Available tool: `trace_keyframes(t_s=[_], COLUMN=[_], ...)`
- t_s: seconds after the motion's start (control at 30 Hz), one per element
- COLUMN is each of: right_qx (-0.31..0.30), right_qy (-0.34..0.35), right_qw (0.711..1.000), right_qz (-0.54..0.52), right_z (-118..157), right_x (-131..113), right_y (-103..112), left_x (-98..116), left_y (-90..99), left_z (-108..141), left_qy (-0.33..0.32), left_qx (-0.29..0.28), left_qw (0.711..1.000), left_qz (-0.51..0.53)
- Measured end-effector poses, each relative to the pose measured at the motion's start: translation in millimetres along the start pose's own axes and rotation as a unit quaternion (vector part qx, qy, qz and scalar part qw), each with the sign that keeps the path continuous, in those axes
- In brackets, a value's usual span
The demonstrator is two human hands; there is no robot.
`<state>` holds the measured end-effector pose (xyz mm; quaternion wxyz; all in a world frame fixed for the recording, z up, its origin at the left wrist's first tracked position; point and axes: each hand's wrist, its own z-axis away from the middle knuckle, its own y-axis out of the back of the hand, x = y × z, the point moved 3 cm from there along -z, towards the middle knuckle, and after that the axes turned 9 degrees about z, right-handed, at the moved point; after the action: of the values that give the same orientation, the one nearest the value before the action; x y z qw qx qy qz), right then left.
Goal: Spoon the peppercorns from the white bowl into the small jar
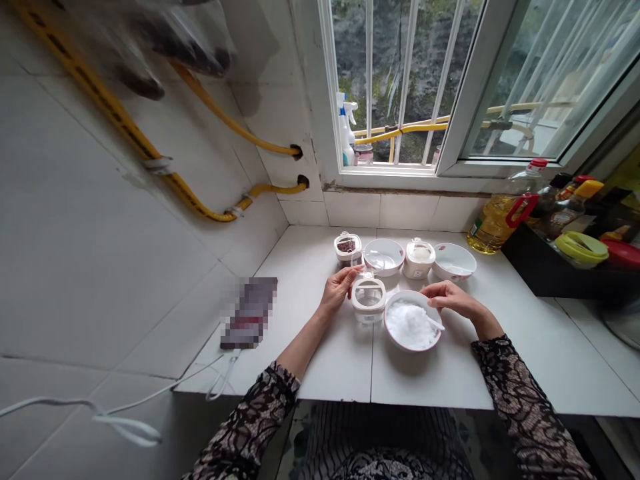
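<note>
In the middle of the counter stands a small clear seasoning jar (pixel 369 315) with a cream rim. A transparent lid (pixel 373 265) is raised behind its opening, and my left hand (pixel 340 288) pinches the edge of that lid. Right of the jar is a bowl (pixel 416 347) with a white heap, like salt or sugar (pixel 407 323). A white spoon (pixel 436 323) rests in the heap, its handle toward the right rim. My right hand (pixel 453 299) grips the bowl's far right rim, fingers curled over the edge; its thumb is partly hidden.
Behind stand a jar of dark red contents (pixel 347 247), a white bowl (pixel 384 270), a jar of white contents (pixel 419 259) and another bowl (pixel 455 272). An oil bottle (pixel 493 220) and a black condiment box (pixel 555 267) are right. A blurred-out dark object (pixel 250 313) with a cable lies left.
</note>
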<state>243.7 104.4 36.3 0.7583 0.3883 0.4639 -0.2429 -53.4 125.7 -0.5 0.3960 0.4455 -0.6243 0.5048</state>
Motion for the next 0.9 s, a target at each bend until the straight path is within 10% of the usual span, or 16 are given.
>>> trace_keyframes(t_s=[0.9], right_qx=[0.085], right_qy=[0.003], right_qw=[0.996], right_qz=[-0.034], right_z=[-11.5], right_x=[-0.7], right_y=[-6.0], left_x=[8.8], left_y=[-4.9], left_z=[-0.8], left_qy=[-0.029], left_qx=[-0.020], left_qw=[0.999], left_qz=[0.028])
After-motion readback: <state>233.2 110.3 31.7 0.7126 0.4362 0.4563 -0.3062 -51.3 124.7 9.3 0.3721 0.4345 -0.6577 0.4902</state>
